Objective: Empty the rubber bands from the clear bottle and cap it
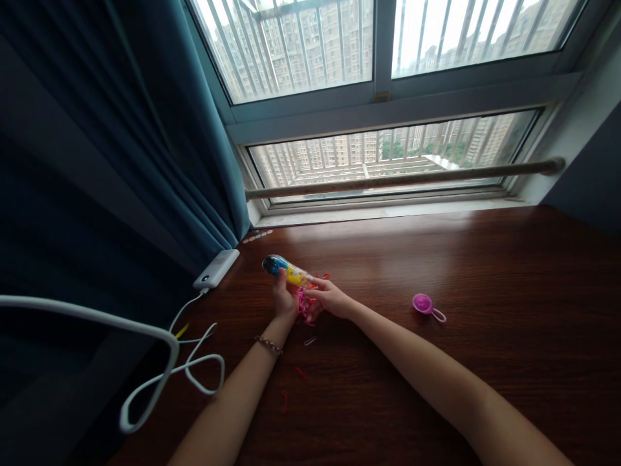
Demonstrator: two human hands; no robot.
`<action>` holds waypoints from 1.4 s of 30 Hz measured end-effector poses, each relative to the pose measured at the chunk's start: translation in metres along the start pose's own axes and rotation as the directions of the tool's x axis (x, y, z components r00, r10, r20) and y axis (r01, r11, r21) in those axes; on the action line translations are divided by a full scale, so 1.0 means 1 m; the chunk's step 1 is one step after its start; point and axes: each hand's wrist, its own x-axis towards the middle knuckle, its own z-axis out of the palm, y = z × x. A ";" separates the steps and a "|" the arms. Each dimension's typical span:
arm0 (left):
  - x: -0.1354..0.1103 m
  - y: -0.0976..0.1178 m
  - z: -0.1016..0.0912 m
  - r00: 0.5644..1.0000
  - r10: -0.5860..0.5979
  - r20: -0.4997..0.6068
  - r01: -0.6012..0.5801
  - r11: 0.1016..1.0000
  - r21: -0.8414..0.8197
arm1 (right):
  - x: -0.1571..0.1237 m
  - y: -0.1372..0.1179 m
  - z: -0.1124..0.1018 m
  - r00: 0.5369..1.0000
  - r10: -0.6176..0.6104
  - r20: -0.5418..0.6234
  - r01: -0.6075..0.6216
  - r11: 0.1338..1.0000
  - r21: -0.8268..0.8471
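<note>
My left hand is closed round a clear plastic tube filled with blue and yellow bits; the tube lies tilted just above the dark wooden tabletop. My right hand pinches at the tube's open right end, with a tangle of pink and red rubber bands under its fingers. A bead bracelet sits on my left wrist. A few loose bands, one pale and some red, lie on the wood near my forearms.
A small pink cap with a loop lies to the right. A white power bank with a white cable sits at the left edge beside a blue curtain. Behind runs a barred window.
</note>
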 end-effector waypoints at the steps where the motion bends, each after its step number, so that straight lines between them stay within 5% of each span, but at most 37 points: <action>1: 0.004 0.000 -0.002 1.000 0.018 -0.024 -0.018 1.000 -0.003 | 0.001 0.002 0.002 0.999 -0.029 -0.033 0.029 0.999 -0.024; 9: 0.004 -0.003 -0.008 0.963 0.267 -0.041 -0.263 0.961 0.087 | 0.003 0.009 0.004 0.903 -0.211 -0.374 0.166 0.975 -0.149; 17: 0.003 -0.005 -0.014 0.920 0.391 0.007 -0.384 0.899 0.210 | 0.004 0.007 0.005 0.864 -0.188 -0.468 0.163 0.982 -0.093; 22: -0.001 -0.003 -0.017 0.869 0.485 0.096 -0.474 0.765 0.436 | 0.006 0.008 0.004 0.846 -0.213 -0.490 0.191 0.977 -0.095; 28: -0.003 0.003 -0.008 0.845 0.512 0.152 -0.519 0.720 0.461 | 0.008 0.010 0.001 0.826 -0.255 -0.503 0.226 0.967 -0.120; 35: -0.004 0.004 -0.004 0.881 0.466 0.085 -0.454 0.780 0.430 | 0.008 0.009 0.000 0.814 -0.271 -0.513 0.244 0.962 -0.120; 42: -0.002 0.002 0.002 0.952 0.306 -0.026 -0.299 0.943 0.145 | 0.007 0.012 -0.004 0.809 -0.279 -0.517 0.266 0.959 -0.102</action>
